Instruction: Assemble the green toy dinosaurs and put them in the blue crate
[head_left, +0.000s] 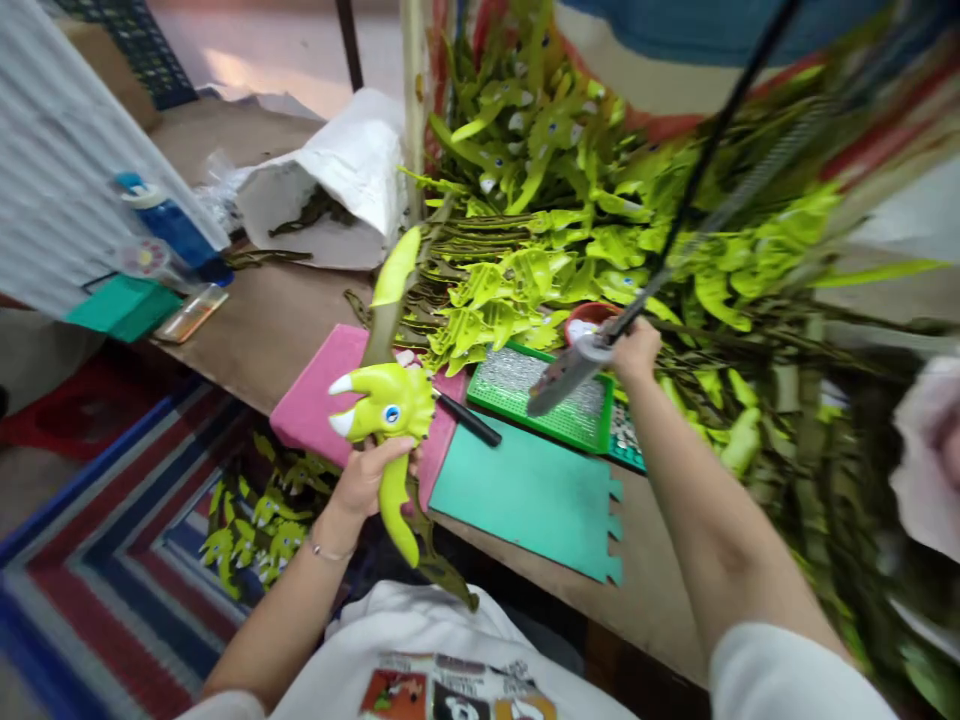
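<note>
My left hand (371, 475) is closed around a yellow-green toy dinosaur (394, 405) with white horns and a blue eye. Its curved limbs point up and down, and dark olive strips hang from it. My right hand (637, 350) reaches over the bench beside a red bowl (589, 318) of small white pieces. A grey cylindrical tool (570, 375), tilted and slightly blurred, hangs from a cord in front of that hand and hides its fingers. Whether they grip the tool or something in the bowl cannot be made out.
A green tray (540, 395), a black-handled tool (469, 418), a teal foam mat (525, 495) and a pink block (322, 390) lie before me. Yellow-green toy parts (517, 280) are heaped behind. A white sack (352, 180) and blue bottle (176, 235) stand at left; a striped bin (112, 560) is below.
</note>
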